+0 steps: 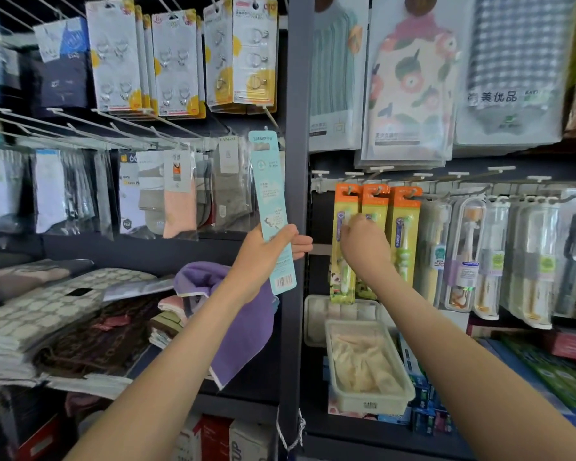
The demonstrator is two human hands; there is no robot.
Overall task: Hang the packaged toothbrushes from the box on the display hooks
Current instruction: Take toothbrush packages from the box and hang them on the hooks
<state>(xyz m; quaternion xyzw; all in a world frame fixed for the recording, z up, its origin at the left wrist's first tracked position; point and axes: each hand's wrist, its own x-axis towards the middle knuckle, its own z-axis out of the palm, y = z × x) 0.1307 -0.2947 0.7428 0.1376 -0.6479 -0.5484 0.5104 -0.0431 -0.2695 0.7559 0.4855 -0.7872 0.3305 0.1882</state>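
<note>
My left hand (269,251) grips a long light-blue toothbrush pack (269,201), held upright with its printed back toward me, in front of the dark shelf post (296,94). My right hand (363,247) reaches to the orange-topped yellow toothbrush packs (404,227) that hang on the display hooks (413,194). Its fingers lie against the middle pack of the three, and whether they pinch it is hidden. The box is not in view.
Clear-cased toothbrushes (499,257) hang to the right on the same rail. A pale plastic tray (366,361) with a cloth sits on the shelf below. Socks (177,194) and hook packs (253,54) hang at left, above folded towels (233,314).
</note>
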